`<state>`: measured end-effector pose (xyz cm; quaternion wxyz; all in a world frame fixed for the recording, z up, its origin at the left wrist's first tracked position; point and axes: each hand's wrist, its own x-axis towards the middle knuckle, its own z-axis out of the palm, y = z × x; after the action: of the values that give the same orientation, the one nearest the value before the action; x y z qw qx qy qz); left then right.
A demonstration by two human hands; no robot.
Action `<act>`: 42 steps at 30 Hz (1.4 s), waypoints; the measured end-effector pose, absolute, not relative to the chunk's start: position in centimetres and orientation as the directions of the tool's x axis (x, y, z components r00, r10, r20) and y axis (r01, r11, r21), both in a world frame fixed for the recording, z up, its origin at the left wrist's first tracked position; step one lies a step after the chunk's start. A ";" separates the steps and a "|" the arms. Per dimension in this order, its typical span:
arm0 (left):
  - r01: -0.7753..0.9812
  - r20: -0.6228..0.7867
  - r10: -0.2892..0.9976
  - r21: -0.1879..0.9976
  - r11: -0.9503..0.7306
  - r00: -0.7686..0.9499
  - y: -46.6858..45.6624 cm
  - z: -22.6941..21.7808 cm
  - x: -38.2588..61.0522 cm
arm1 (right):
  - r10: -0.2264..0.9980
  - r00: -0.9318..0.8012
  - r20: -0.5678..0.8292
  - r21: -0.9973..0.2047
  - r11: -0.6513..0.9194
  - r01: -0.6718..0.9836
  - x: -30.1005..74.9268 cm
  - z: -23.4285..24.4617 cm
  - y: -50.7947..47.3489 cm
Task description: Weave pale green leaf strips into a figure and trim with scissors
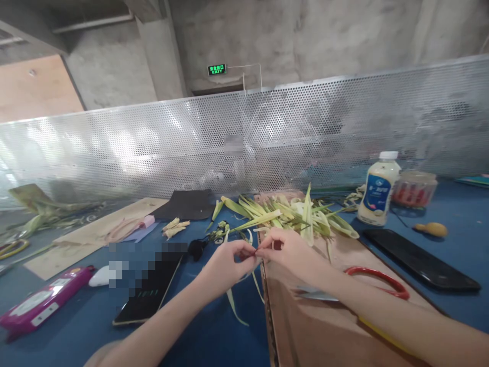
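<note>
My left hand (226, 261) and my right hand (287, 250) meet fingertip to fingertip over the near left edge of a brown cardboard sheet (305, 326). Both are closed in a pinch on a thin pale green leaf strip (235, 303) that hangs down between them and curls over the blue table (214, 336). Just behind the hands lies a pile of green and yellowish leaves (290, 214) on the cardboard. Red-handled scissors (376, 279) rest on the cardboard under my right forearm.
A white squeeze bottle (378, 188) and a clear jar (415, 188) stand at the right. A black tray (420, 260) lies beside them. A black phone (147, 298) and a magenta case (42, 303) sit at the left. A perforated metal screen (244, 142) borders the far side.
</note>
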<state>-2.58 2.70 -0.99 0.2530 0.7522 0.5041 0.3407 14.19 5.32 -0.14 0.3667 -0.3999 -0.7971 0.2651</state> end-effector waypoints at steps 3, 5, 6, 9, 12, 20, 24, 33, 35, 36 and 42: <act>0.603 0.254 0.932 0.712 -0.361 0.259 2.6 -0.9 -2.5 | 0.845 -0.409 0.344 -0.744 0.511 0.431 14.2 -0.3 5.7; 0.613 0.266 0.933 0.703 -0.361 0.244 2.6 -0.8 -2.5 | 0.848 -0.420 0.323 -0.759 0.497 0.420 14.2 -0.4 5.9; 0.617 0.271 0.932 0.699 -0.361 0.238 2.5 -0.7 -2.5 | 0.849 -0.424 0.316 -0.765 0.492 0.415 14.2 -0.4 5.9; 0.610 0.287 0.929 0.702 -0.369 0.232 2.3 -0.4 -2.4 | 0.849 -0.429 0.308 -0.779 0.484 0.399 14.2 -0.3 6.0; 0.605 0.300 0.924 0.698 -0.383 0.238 2.1 0.0 -2.3 | 0.845 -0.436 0.309 -0.785 0.486 0.385 14.2 -0.1 5.8; 0.598 0.272 0.934 0.717 -0.358 0.233 1.8 0.5 -2.0 | 0.824 -0.472 0.312 -0.780 0.506 0.368 14.6 0.3 5.5; 0.610 0.289 0.938 0.713 -0.346 0.194 1.9 0.6 -2.1 | 0.812 -0.481 0.331 -0.764 0.530 0.369 14.9 0.4 5.9; 0.629 0.328 0.924 0.680 -0.376 0.196 1.8 0.2 -2.2 | 0.733 -0.588 0.342 -0.696 0.618 0.365 15.4 0.9 6.1; 0.624 0.331 0.923 0.684 -0.378 0.195 1.7 0.2 -2.2 | 0.723 -0.602 0.339 -0.681 0.630 0.373 15.5 1.0 5.9; 0.623 0.334 0.922 0.684 -0.380 0.196 1.6 0.3 -2.1 | 0.722 -0.605 0.337 -0.676 0.632 0.378 15.5 1.1 5.9; 0.630 0.344 0.918 0.674 -0.386 0.195 1.5 0.5 -2.1 | 0.678 -0.653 0.338 -0.605 0.688 0.401 15.5 1.2 6.1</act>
<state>-2.09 1.47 0.47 0.1967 0.7474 0.5179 0.3667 15.47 6.05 1.22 0.2805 -0.3083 -0.8748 0.2471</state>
